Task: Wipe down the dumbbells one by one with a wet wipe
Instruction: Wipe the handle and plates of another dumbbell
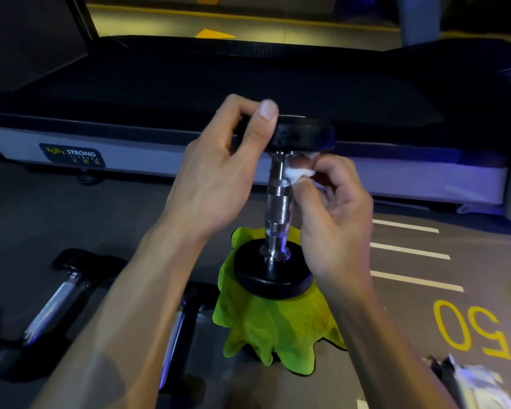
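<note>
A dumbbell (pixel 278 202) with black round heads and a chrome knurled handle stands upright on a lime-green cloth (pixel 275 329) on the floor. My left hand (pixel 219 169) grips its top head, thumb over the rim. My right hand (pixel 331 208) pinches a small white wet wipe (pixel 300 173) against the upper part of the handle, just under the top head. Two more dumbbells lie on the floor at the lower left: one (pixel 53 302) farther left, the other (pixel 177 329) partly hidden under my left forearm.
A treadmill (pixel 160 154) with a grey side rail and black belt runs across the view just behind the dumbbell. The floor has white lines and a yellow "50" (pixel 472 332) at the right. A crumpled wipe packet (pixel 472 382) lies at the lower right.
</note>
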Available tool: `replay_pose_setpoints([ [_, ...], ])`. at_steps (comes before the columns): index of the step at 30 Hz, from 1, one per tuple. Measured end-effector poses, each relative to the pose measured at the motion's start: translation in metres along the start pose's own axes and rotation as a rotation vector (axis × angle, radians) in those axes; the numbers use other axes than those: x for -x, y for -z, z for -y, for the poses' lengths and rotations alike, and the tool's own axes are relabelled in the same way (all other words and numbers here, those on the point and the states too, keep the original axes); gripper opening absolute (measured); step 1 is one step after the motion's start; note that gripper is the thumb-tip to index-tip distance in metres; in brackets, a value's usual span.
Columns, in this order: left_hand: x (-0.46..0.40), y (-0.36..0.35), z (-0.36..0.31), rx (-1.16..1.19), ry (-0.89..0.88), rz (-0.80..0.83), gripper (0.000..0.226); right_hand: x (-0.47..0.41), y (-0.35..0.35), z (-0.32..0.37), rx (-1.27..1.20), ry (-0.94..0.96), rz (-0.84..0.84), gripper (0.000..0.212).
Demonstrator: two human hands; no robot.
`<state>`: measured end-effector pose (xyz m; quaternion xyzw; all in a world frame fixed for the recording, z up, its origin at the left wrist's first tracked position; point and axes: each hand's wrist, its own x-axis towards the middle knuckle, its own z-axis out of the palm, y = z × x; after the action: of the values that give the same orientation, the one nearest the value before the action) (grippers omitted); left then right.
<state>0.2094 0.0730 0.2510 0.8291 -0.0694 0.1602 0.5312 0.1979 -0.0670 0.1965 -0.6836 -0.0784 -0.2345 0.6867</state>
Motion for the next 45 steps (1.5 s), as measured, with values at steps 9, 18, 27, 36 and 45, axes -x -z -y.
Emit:
replay_pose_setpoints([
  [9, -0.006, 0.004, 0.005, 0.04, 0.015, 0.023, 0.038, 0.01, 0.003, 0.003, 0.301, 0.182, 0.1, 0.012],
  [18, -0.007, 0.01, 0.009, 0.094, 0.015, 0.031, 0.04, 0.049, 0.012, -0.013, 0.45, 0.189, 0.165, 0.002],
  [27, -0.007, 0.015, 0.011, 0.066, 0.024, 0.027, 0.036, 0.031, -0.006, -0.005, 0.355, 0.184, 0.103, 0.004],
  [36, -0.006, 0.019, 0.014, 0.028, 0.042, 0.06, 0.048, -0.001, -0.005, 0.003, 0.323, 0.244, 0.087, 0.011],
  [45, 0.0, 0.017, 0.016, 0.101, 0.01, 0.037, 0.051, 0.043, 0.02, -0.016, 0.191, -0.03, 0.208, 0.007],
])
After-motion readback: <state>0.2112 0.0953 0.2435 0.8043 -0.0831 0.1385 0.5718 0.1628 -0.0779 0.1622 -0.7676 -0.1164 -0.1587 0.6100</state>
